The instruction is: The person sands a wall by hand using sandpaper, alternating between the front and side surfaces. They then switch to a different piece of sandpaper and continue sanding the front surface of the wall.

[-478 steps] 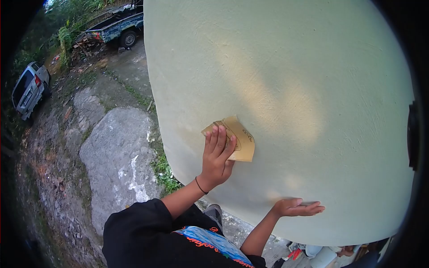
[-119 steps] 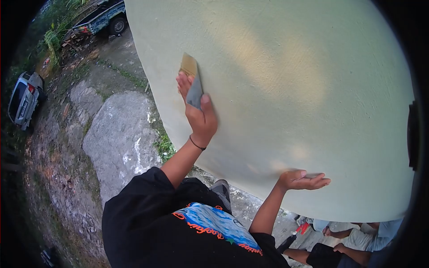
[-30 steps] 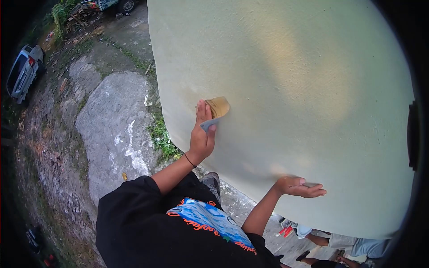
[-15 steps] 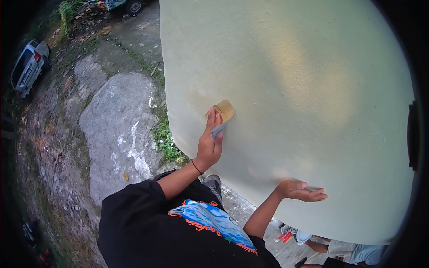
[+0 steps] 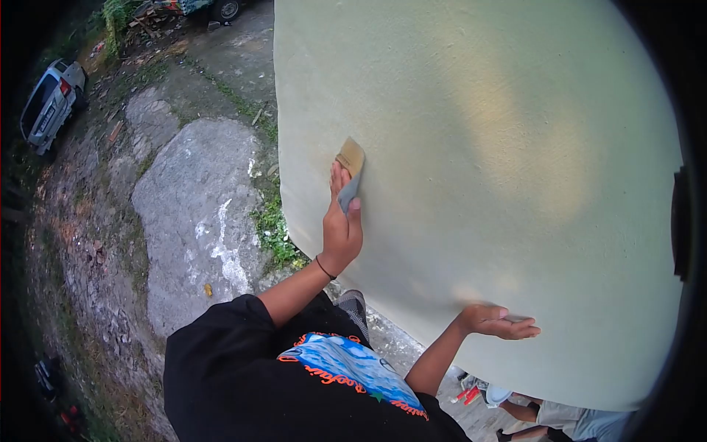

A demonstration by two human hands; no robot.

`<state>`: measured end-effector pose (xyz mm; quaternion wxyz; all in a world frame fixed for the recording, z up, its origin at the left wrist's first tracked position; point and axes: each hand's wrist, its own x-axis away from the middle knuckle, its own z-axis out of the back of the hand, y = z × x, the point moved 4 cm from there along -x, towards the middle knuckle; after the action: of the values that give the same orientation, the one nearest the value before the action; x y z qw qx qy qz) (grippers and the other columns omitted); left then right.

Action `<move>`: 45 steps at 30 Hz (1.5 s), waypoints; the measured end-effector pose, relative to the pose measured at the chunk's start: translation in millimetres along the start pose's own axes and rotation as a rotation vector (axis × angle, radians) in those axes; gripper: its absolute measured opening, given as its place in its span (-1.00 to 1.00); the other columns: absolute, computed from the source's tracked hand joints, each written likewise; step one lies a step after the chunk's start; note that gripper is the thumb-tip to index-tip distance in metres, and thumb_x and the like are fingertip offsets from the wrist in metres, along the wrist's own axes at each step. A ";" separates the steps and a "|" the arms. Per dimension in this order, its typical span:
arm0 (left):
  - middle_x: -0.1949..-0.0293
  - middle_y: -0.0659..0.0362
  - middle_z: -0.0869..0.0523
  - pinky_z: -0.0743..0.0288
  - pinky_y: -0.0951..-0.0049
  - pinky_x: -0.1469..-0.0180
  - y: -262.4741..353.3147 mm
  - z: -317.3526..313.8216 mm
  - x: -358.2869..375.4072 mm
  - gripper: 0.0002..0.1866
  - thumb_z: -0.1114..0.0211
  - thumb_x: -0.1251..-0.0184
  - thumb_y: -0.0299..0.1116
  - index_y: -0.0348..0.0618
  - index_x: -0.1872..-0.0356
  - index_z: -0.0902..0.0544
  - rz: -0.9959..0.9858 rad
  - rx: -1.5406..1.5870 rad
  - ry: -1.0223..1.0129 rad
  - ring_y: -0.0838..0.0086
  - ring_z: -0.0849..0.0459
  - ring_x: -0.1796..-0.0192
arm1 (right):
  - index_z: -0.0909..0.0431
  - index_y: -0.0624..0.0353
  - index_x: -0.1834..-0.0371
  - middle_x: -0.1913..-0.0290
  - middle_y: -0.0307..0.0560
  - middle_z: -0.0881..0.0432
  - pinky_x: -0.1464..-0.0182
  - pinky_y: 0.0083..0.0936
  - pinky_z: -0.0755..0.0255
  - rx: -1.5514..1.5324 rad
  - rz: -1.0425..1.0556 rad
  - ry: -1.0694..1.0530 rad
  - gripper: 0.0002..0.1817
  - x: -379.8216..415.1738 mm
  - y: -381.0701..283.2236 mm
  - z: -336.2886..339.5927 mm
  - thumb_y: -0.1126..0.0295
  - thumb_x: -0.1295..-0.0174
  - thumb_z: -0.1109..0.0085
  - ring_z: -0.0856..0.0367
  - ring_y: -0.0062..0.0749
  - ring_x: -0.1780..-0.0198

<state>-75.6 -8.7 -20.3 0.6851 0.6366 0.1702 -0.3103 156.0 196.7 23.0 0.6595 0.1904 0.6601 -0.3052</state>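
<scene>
Sandpaper [image 5: 349, 166] folded, tan back, grey face, gripped by left hand [image 5: 341, 228] against wall [image 5: 479, 147], right hand [image 5: 495, 322] seemingly flat, open

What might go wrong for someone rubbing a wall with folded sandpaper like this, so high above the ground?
The left hand pinches the folded sandpaper only between thumb and fingers, so it could slip and drop to the rocky ground far below. The right hand merely rests flat on the pale green wall, which gives little hold if balance is lost. Another person sits below, so anything dropped might hit them.
</scene>
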 end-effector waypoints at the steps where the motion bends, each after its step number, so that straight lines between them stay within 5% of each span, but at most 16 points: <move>1: -0.35 -0.30 -0.13 0.03 0.25 -0.40 -16.1 10.7 -10.2 -0.48 0.16 -0.48 -0.31 -0.54 -0.30 -0.13 0.137 0.094 0.085 0.00 -0.02 -0.45 | -0.01 0.46 -0.34 -0.45 0.26 0.19 -0.43 -0.03 0.22 -0.006 -0.008 -0.005 -0.43 -0.2 2.6 1.0 0.27 -0.37 0.39 0.28 0.04 -0.50; 4: -0.34 -0.30 -0.16 0.10 0.27 -0.42 -43.2 16.1 -48.9 -0.48 0.15 -0.48 -0.31 -0.54 -0.30 -0.13 0.416 0.280 0.249 0.00 -0.02 -0.45 | -0.01 0.47 -0.34 -0.45 0.26 0.19 -0.43 -0.01 0.23 -0.009 0.006 -0.012 -0.43 -2.7 -0.5 2.2 0.26 -0.37 0.39 0.29 0.06 -0.50; 6: 0.44 0.06 -0.57 -0.38 0.39 0.20 -18.9 15.7 -77.9 -0.61 0.10 -0.50 -0.24 -0.51 0.18 -0.45 0.116 -0.021 0.605 0.45 -0.45 0.38 | -0.01 0.47 -0.34 -0.45 0.27 0.19 -0.43 -0.02 0.23 -0.008 0.007 -0.015 -0.43 -3.6 0.3 3.1 0.27 -0.37 0.40 0.29 0.06 -0.50; 8: 0.17 -0.11 -0.61 -0.39 0.38 0.02 -2.6 3.7 -61.1 -0.60 0.09 -0.49 -0.27 -0.55 0.05 -0.44 0.088 0.041 0.428 0.31 -0.57 0.12 | 0.00 0.47 -0.34 -0.45 0.28 0.20 -0.43 -0.02 0.23 -0.009 -0.004 -0.008 -0.43 -3.3 -1.6 0.7 0.27 -0.37 0.40 0.29 0.07 -0.50; 10: -0.37 -0.21 -0.14 0.04 0.13 -0.42 48.0 -9.7 -26.9 -0.47 -0.04 -0.26 -0.50 -0.44 -0.27 -0.28 -0.314 -0.068 -0.016 -0.04 -0.07 -0.43 | 0.01 0.47 -0.35 -0.45 0.29 0.20 -0.43 -0.02 0.22 0.018 0.008 -0.009 -0.43 -2.3 -1.2 1.0 0.28 -0.37 0.41 0.29 0.08 -0.49; 11: -0.35 -0.28 -0.15 0.09 0.11 -0.42 45.2 -21.6 -0.5 -0.53 0.10 -0.41 -0.42 -0.53 -0.25 -0.25 -0.370 -0.126 -0.223 -0.06 -0.05 -0.43 | 0.01 0.47 -0.35 -0.45 0.29 0.20 -0.43 -0.02 0.22 0.016 0.020 -0.029 -0.43 0.3 -1.3 3.3 0.28 -0.37 0.41 0.29 0.08 -0.49; 22: -0.38 -0.25 -0.10 0.13 0.24 -0.43 -20.0 12.4 -78.6 -0.48 0.14 -0.47 -0.33 -0.53 -0.30 -0.15 0.254 0.095 0.488 0.02 0.04 -0.47 | 0.07 0.44 -0.37 -0.46 0.28 0.24 -0.44 -0.05 0.23 -0.023 -0.004 -0.017 -0.42 0.5 3.3 -0.1 0.27 -0.38 0.42 0.30 0.05 -0.50; 23: -0.38 -0.25 -0.10 0.13 0.24 -0.43 -11.5 12.5 -71.6 -0.48 0.14 -0.47 -0.33 -0.53 -0.30 -0.15 0.250 0.092 0.490 0.02 0.04 -0.47 | 0.07 0.44 -0.37 -0.46 0.28 0.24 -0.44 -0.05 0.23 -0.027 -0.008 -0.015 -0.42 0.1 1.3 -2.9 0.27 -0.38 0.42 0.30 0.05 -0.50; 25: -0.37 -0.26 -0.12 0.07 0.26 -0.41 26.9 2.9 -40.7 -0.50 0.14 -0.47 -0.33 -0.54 -0.28 -0.19 -0.218 -0.116 0.125 0.05 -0.02 -0.46 | -0.06 0.48 -0.32 -0.42 0.32 0.10 -0.40 -0.06 0.13 -0.043 0.006 0.059 -0.44 -1.7 -1.7 -1.8 0.26 -0.38 0.42 0.18 0.11 -0.47; 29: -0.35 -0.27 -0.15 -0.02 0.26 -0.38 -11.0 8.4 -12.7 -0.52 0.13 -0.46 -0.35 -0.56 -0.24 -0.25 -0.091 -0.123 0.090 0.03 -0.11 -0.43 | 0.06 0.43 -0.37 -0.46 0.28 0.24 -0.43 -0.06 0.22 -0.004 -0.018 -0.004 -0.42 0.5 0.9 -0.9 0.26 -0.38 0.43 0.29 0.07 -0.49; 31: 0.33 0.03 -0.61 -0.39 0.41 0.15 -41.1 25.0 -30.3 -0.65 0.10 -0.47 -0.35 -0.53 0.08 -0.49 0.095 -0.064 0.425 0.46 -0.54 0.28 | 0.05 0.43 -0.37 -0.46 0.29 0.24 -0.43 -0.06 0.23 -0.021 -0.010 -0.022 -0.42 -0.1 0.7 0.2 0.27 -0.37 0.42 0.29 0.08 -0.49; 34: 0.36 0.04 -0.60 -0.39 0.41 0.17 -13.5 26.9 -79.6 -0.65 0.08 -0.47 -0.34 -0.52 0.10 -0.50 0.456 0.015 0.400 0.49 -0.51 0.31 | 0.04 0.43 -0.37 -0.46 0.29 0.24 -0.43 -0.05 0.23 -0.014 -0.026 -0.024 -0.43 0.4 1.1 0.8 0.29 -0.37 0.42 0.29 0.08 -0.49; 35: 0.36 0.04 -0.60 -0.39 0.41 0.17 -12.6 18.3 -74.4 -0.65 0.08 -0.47 -0.34 -0.52 0.10 -0.50 0.455 0.011 0.398 0.49 -0.51 0.31 | 0.04 0.43 -0.37 -0.46 0.29 0.24 -0.43 -0.05 0.23 -0.014 -0.029 -0.026 -0.43 -0.3 1.5 1.8 0.29 -0.37 0.42 0.29 0.08 -0.49; 39: -0.17 -0.23 -0.45 -0.24 0.26 -0.24 51.1 -5.9 -35.8 -0.59 0.09 -0.44 -0.36 -0.57 -0.08 -0.44 -0.333 -0.107 0.141 0.10 -0.40 -0.28 | 0.05 0.45 -0.37 -0.46 0.27 0.26 -0.44 -0.05 0.25 -0.007 -0.020 -0.028 -0.42 0.3 -1.9 -0.9 0.29 -0.36 0.42 0.31 0.06 -0.50; 40: -0.31 -0.26 -0.25 0.04 0.15 -0.41 37.9 -10.9 -18.5 -0.56 0.10 -0.40 -0.43 -0.54 -0.20 -0.33 -0.353 -0.081 -0.011 -0.05 -0.11 -0.42 | 0.06 0.46 -0.36 -0.47 0.26 0.27 -0.44 -0.05 0.25 0.001 -0.003 -0.041 -0.42 -0.6 0.0 1.3 0.30 -0.36 0.42 0.31 0.05 -0.50; 45: -0.31 -0.24 -0.27 0.01 0.19 -0.39 -8.8 20.1 -38.3 -0.56 0.13 -0.42 -0.43 -0.54 -0.23 -0.28 -0.054 -0.042 0.327 0.00 -0.16 -0.41 | 0.06 0.45 -0.37 -0.47 0.24 0.28 -0.44 -0.07 0.25 -0.047 -0.009 -0.026 -0.43 -0.3 0.7 0.6 0.30 -0.36 0.41 0.33 0.00 -0.51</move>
<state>-113.3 -20.4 -0.3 0.6528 0.6595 0.3028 -0.2171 157.0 196.9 23.2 0.6709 0.1679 0.6594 -0.2949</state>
